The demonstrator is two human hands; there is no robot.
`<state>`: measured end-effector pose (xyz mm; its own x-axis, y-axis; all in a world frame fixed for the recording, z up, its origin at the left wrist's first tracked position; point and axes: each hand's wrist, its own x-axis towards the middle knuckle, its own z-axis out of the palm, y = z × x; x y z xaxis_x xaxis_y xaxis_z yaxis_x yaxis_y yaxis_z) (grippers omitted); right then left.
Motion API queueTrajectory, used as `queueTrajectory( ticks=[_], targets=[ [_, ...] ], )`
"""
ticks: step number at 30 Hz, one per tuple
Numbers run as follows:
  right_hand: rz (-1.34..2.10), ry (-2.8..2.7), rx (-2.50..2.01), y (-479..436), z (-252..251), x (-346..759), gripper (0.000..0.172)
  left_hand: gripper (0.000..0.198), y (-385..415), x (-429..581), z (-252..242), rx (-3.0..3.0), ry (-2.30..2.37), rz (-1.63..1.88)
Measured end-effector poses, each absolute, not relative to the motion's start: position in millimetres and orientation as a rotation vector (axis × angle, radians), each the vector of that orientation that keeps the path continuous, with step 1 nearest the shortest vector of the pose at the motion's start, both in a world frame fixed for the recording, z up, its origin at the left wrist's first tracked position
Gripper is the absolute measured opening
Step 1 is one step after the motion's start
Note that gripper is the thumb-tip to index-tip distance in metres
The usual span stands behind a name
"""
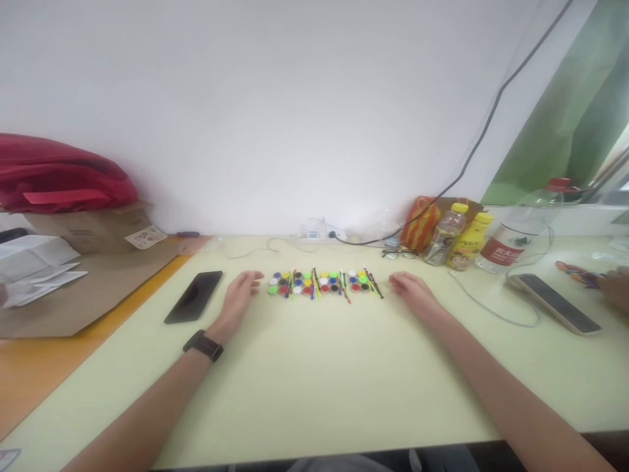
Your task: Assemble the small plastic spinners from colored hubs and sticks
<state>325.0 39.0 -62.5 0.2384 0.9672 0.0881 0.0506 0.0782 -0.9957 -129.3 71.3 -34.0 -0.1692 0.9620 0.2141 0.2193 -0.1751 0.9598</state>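
Note:
Rows of small round coloured caps [307,289], in white, blue, yellow, green, red and black, lie on the pale table, with thin coloured sticks or strips [344,283] laid between the groups. Just off the left end of this row rests my left hand [240,295], its bent fingers slightly apart and nothing in it. My right hand [413,293] lies beyond the right end, fingers loosely curled, with no object showing in it. Neither hand touches the caps. A black watch [204,345] is on my left wrist.
A black phone [194,297] lies left of my left hand. At right stand bottles [511,236], a red-yellow bag [417,226], glasses [399,254] and another phone [557,303]. Another person's hand [616,288] is at the right edge. Cardboard [88,295] lies at left.

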Motion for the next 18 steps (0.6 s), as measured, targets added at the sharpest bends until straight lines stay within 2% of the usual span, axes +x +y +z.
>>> queueTrajectory(
  ticks=[5, 13, 18],
  targets=[
    [0.701, -1.357, -1.461, 32.5, -66.5, 309.5, 0.028, 0.043, 54.6, -118.3, -27.4, 1.751, 1.448, 1.308],
    [0.395, -1.579, -1.569, 31.1, -75.3, 297.4, 0.022, 0.050, 15.6, -88.3, -26.4, 2.310, 1.175, 0.669],
    [0.316, -1.606, -1.613, 30.7, -76.5, 297.2, 0.020, 0.049, 4.1, -78.4, -20.9, 2.510, 1.163, 0.528]
  ],
)
